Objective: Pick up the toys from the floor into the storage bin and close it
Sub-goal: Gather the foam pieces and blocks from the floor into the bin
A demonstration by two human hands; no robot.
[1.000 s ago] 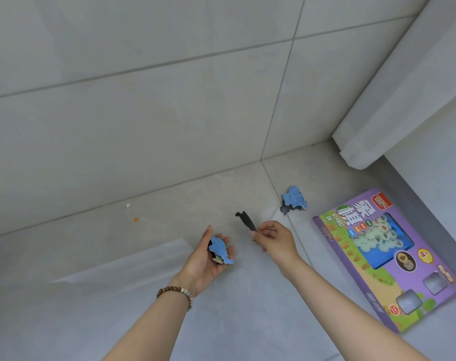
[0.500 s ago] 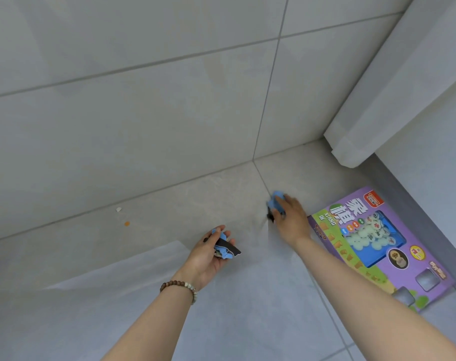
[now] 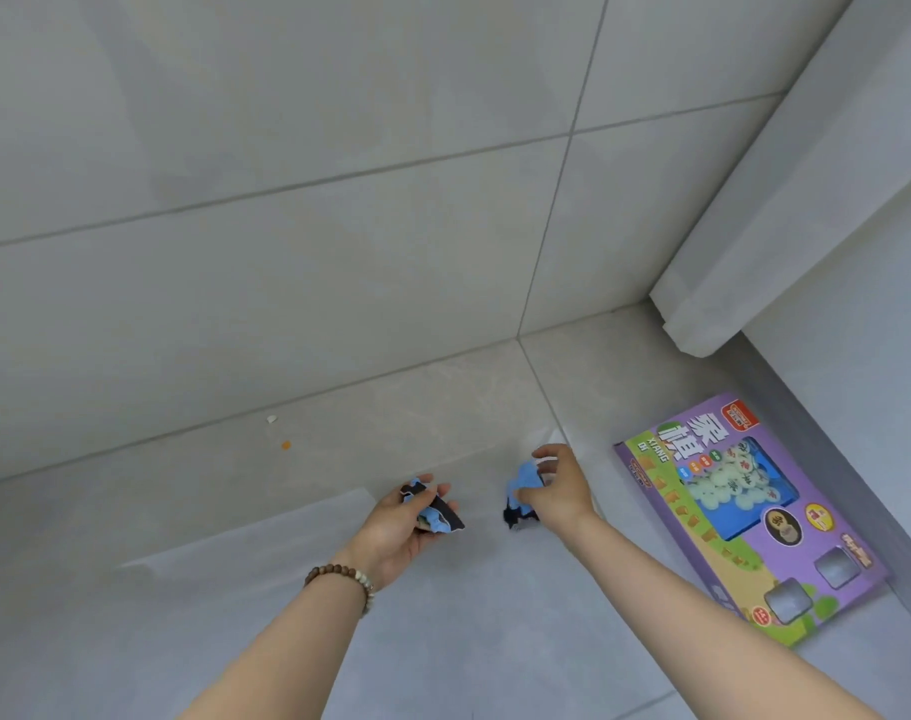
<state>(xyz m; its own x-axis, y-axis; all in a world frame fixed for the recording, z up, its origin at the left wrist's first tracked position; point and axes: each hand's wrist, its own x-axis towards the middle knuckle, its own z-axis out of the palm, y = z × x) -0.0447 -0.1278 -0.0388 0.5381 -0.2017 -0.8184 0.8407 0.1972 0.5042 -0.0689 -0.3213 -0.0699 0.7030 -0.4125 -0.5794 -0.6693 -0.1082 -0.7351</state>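
My left hand (image 3: 406,527) lies palm up above the grey tiled floor and holds several small blue and black toy pieces (image 3: 435,514) in its curled fingers. A beaded bracelet (image 3: 341,579) circles that wrist. To the right, my right hand (image 3: 557,488) pinches another cluster of blue and black pieces (image 3: 521,491), lifted just off the floor. A purple and green game box (image 3: 744,517) lies flat on the floor further right, near the wall. No storage bin is in view.
Two tiny scraps, one white (image 3: 272,419) and one orange (image 3: 286,445), lie on the floor to the left. A white curtain (image 3: 786,226) hangs at the upper right above a grey skirting (image 3: 827,459). A pale sheet (image 3: 261,537) lies on the floor beneath my arms.
My right hand passed a black piece to my left hand, reached right to the blue pieces on the floor, gripped them, and has now drawn them back toward my left hand.
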